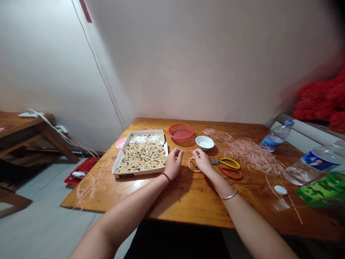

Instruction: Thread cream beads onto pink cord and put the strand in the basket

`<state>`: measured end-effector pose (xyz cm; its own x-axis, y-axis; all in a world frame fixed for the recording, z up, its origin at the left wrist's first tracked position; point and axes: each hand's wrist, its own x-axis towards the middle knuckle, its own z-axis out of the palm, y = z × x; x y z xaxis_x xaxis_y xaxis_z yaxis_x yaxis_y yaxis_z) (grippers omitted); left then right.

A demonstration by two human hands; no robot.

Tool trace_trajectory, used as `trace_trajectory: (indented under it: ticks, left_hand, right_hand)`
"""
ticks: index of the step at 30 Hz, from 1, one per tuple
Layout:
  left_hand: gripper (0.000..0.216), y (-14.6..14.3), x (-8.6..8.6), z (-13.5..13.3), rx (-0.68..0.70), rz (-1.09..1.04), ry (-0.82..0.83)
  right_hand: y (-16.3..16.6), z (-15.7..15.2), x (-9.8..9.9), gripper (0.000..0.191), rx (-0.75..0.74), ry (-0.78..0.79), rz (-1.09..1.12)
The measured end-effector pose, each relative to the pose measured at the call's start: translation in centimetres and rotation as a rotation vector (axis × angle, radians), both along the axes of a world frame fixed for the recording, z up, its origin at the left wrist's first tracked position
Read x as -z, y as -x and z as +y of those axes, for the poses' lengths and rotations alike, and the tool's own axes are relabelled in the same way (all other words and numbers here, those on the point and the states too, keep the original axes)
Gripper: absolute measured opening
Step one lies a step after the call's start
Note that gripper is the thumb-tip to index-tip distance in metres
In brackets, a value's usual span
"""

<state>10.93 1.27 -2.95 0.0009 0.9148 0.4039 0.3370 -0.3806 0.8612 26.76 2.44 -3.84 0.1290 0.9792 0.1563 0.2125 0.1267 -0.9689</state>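
Bare forearms [129, 215] are being stretched over the tabletop [183, 205]. A beaded strand [191, 168] is being pinched by the right hand [202, 162], its loop being curved between both hands, nearer the right. The left hand [173, 165] is being held half-curled; whether anything is being gripped there cannot be told. Beads are being contained in a tray [148, 172] just leftward; scissors [221, 164] are being supported rightward.
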Motion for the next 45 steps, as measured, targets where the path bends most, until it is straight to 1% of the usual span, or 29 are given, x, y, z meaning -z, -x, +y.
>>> trace_trajectory:
  ticks: [2, 4, 7, 11, 18, 25, 32, 38, 42, 45]
  left_hand:
    - [0.022, 0.1, -0.1, 0.0, -0.024, 0.020, -0.018]
    - [0.022, 0.2, -0.1, 0.0, -0.043, 0.039, -0.025]
    - [0.019, 0.2, -0.2, -0.1, -0.053, 0.083, -0.022]
    - [0.015, 0.2, -0.4, -0.4, -0.045, 0.143, -0.029]
    - [0.015, 0.5, -0.8, -0.6, -0.057, 0.202, -0.072]
    - [0.011, 0.8, -1.0, -1.2, -0.090, 0.331, -0.093]
    - [0.011, 0.7, -1.2, -1.5, -0.122, 0.359, -0.165]
    - [0.008, 0.7, -1.1, -1.5, -0.060, 0.399, -0.203]
    - [0.008, 0.4, -0.9, -1.8, -0.014, 0.439, -0.226]
    - [0.012, 0.2, -0.6, -1.7, -0.014, 0.499, -0.241]
  right_hand:
    - [-0.1, 0.1, 0.3, 0.019, 0.007, -0.031, -0.091]
    - [0.0, 0.3, 0.5, 0.023, -0.008, -0.040, -0.111]
    - [0.1, 0.5, 0.7, 0.030, -0.041, -0.034, -0.059]
    - [0.1, 0.5, 0.9, 0.037, -0.060, -0.047, -0.044]
    - [0.3, 0.5, 1.3, 0.039, -0.066, 0.004, -0.037]
    - [1.0, 0.6, 1.9, 0.046, -0.134, 0.059, 0.025]
    - [1.2, 0.2, 1.3, 0.048, -0.087, -0.022, 0.062]
    - [1.2, 0.6, 1.5, 0.051, -0.041, -0.067, 0.056]
    - [0.9, 0.8, 1.6, 0.051, 0.038, -0.134, 0.048]
    - [0.6, 0.9, 1.3, 0.052, 0.062, -0.152, 0.058]
